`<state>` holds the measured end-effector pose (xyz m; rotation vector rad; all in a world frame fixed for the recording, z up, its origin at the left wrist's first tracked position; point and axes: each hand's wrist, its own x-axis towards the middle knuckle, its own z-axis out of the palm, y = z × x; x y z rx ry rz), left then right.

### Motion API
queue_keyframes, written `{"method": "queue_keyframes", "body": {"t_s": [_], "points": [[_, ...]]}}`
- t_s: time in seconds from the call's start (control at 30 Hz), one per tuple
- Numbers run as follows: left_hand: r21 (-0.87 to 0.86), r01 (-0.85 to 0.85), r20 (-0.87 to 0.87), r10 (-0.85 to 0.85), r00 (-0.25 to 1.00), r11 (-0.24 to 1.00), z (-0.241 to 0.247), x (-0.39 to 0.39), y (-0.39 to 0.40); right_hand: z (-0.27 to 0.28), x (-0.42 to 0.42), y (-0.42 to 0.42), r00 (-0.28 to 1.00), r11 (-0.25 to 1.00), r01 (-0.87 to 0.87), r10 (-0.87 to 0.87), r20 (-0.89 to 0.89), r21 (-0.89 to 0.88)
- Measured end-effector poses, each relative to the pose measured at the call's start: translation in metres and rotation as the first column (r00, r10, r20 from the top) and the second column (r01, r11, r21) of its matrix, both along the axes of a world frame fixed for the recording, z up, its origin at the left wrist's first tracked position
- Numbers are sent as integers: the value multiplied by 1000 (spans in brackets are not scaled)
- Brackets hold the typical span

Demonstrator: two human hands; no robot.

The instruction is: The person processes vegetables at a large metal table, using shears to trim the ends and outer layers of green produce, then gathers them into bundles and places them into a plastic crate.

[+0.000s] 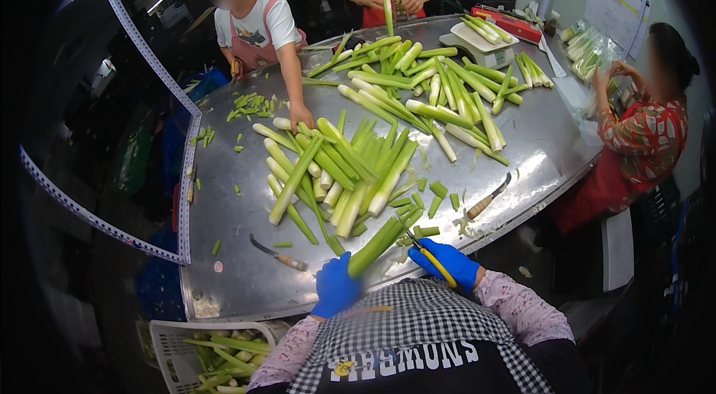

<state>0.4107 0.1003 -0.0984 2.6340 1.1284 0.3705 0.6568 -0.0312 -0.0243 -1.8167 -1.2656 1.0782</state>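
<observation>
My left hand (337, 285), in a blue glove, grips the near end of a thick green vegetable stalk (383, 243) at the table's front edge. In my blue-gloved right hand (447, 265) are yellow-handled scissors (437, 266). Their blades lie at the stalk's far end; whether they are cutting is too small to tell. Beyond my hands spreads a pile of leek-like green-and-white stalks (352, 192). Short green cut pieces (439, 190) are scattered to its right. A curved knife with a wooden handle (291, 261) lies left of my left hand, and another curved knife (481, 206) lies farther right.
A co-worker's hand (301, 116) reaches into the pile on the metal table (224, 231). More stalks (447, 86) lie farther back, near a scale (481, 50). Other people stand behind and at right. A white crate (168, 349) of stalks sits below left.
</observation>
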Motion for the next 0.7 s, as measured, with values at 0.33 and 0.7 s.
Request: {"method": "queue_keyframes", "body": {"t_s": [0.33, 0.7], "points": [[-342, 75, -241, -164, 957, 937, 7, -7, 3, -36, 13, -18, 993, 966, -109, 115, 14, -234], [-810, 494, 487, -107, 867, 316, 125, 297, 142, -19, 58, 4, 828, 974, 32, -151, -539, -225]]}}
